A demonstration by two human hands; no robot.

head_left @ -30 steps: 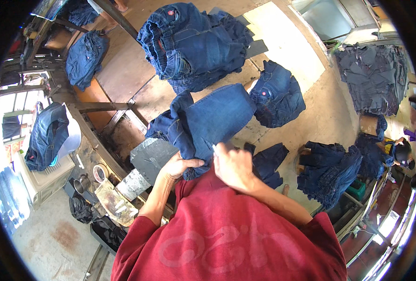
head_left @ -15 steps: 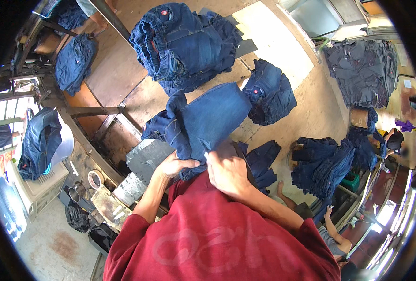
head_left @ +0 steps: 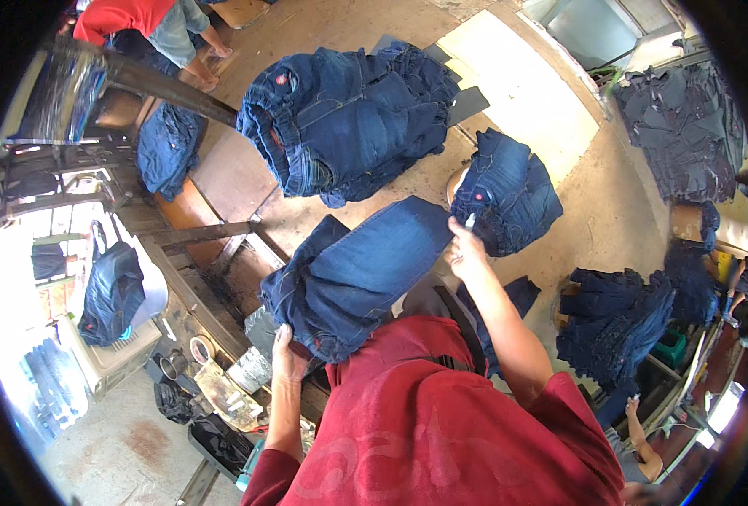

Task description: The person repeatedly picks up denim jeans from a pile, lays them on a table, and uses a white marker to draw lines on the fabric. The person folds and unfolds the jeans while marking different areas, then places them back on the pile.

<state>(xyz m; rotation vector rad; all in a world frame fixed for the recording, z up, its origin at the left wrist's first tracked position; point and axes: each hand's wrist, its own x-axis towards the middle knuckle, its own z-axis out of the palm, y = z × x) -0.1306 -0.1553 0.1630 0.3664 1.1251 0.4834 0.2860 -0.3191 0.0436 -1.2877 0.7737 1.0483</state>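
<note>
A pair of blue jeans (head_left: pixel 382 261) lies across my lap, one leg stretched out toward the right. My left hand (head_left: pixel 288 358) is closed on the bunched edge at its lower left, thumb on top. At the far end of the leg, my right hand (head_left: pixel 465 251) is closed at the hem. A small whitish tip (head_left: pixel 471 221) sticks out by its fingers; its kind is too small to make out. Just beyond that hand sits a folded stack of jeans (head_left: pixel 509 190). A bigger pile of jeans (head_left: pixel 348 118) with elastic waists lies ahead.
At right are heaped jeans (head_left: pixel 614 329) and a dark cloth pile (head_left: pixel 686 126). A tape roll (head_left: pixel 202 349) rests on a cluttered wooden ledge at left. A metal post (head_left: pixel 167 88) slants in at upper left, near a person in red (head_left: pixel 125 18). Another person's arm (head_left: pixel 639 438) shows lower right.
My right hand has moved right and forward, from the middle of the jeans to the leg's end. The jeans are spread wider. My left hand is lower, and my view has shifted.
</note>
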